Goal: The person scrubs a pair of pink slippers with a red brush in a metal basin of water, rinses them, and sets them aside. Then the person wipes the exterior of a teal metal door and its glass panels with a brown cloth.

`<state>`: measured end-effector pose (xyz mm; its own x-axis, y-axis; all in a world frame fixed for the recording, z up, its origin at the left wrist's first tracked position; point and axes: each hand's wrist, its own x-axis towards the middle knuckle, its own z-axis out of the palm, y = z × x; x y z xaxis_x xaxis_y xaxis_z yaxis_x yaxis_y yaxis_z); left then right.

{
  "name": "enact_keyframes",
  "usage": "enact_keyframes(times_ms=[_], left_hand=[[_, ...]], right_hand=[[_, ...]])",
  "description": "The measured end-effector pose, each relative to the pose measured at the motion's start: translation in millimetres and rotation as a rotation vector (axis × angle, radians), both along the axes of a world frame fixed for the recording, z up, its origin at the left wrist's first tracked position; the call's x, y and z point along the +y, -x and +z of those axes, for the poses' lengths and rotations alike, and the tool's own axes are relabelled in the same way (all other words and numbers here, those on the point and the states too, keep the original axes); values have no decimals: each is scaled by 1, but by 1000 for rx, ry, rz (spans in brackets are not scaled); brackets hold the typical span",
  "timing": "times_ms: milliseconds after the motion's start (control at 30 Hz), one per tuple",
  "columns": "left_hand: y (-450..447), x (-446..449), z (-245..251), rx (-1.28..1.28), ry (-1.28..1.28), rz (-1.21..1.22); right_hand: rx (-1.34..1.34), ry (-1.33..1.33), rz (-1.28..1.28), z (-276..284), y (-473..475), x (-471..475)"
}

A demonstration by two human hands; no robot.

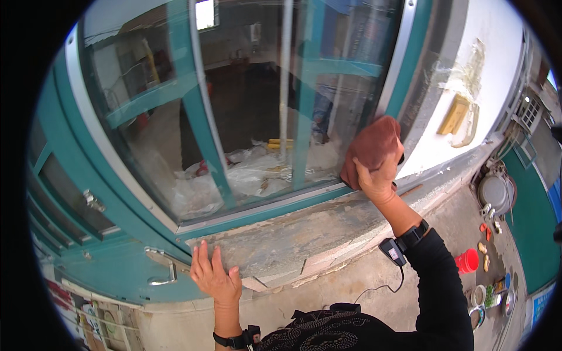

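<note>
A reddish-brown cloth (372, 147) is bunched in my right hand (381, 175) and pressed against the lower right corner of the window, where the glass (246, 109) meets its teal and silver frame (263, 211). My left hand (215, 274) rests with spread fingers on the left end of the worn concrete windowsill (307, 232) and holds nothing. Behind the glass lie crumpled clear plastic sheeting (246, 175) and some yellow objects (280, 143). Both wrists wear black straps, and a small device with a cable hangs by the right one.
A teal door with a metal lever handle (163, 274) adjoins the window at left. A yellow block (453, 115) is fixed to the white wall at right. On the ground at right stand a red bucket (467, 261), bowls, slippers and a round metal lid (496, 193).
</note>
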<state>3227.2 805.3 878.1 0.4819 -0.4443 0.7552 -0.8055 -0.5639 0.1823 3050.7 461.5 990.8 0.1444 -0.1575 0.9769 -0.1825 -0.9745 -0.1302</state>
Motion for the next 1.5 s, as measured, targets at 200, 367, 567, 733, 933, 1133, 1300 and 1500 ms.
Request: enact_keyframes(times_ms=[200, 367, 567, 733, 933, 1133, 1300, 1500], left_hand=[[0, 2, -2, 30, 47, -7], [0, 4, -4, 30, 67, 10], [1, 3, -5, 28, 79, 18], [1, 1, -4, 21, 68, 31], [2, 3, -1, 29, 36, 26], [5, 4, -2, 79, 71, 30], [4, 5, -4, 114, 88, 19], [5, 3, -4, 119, 114, 17]], right_hand=[[279, 195, 89, -40, 19, 7], [557, 346, 213, -39, 25, 2], [703, 457, 248, -41, 17, 0], [718, 475, 191, -39, 16, 7], [803, 639, 268, -28, -28, 48], [815, 552, 378, -27, -92, 121], [875, 627, 349, -15, -84, 126], [887, 700, 335, -12, -80, 117]])
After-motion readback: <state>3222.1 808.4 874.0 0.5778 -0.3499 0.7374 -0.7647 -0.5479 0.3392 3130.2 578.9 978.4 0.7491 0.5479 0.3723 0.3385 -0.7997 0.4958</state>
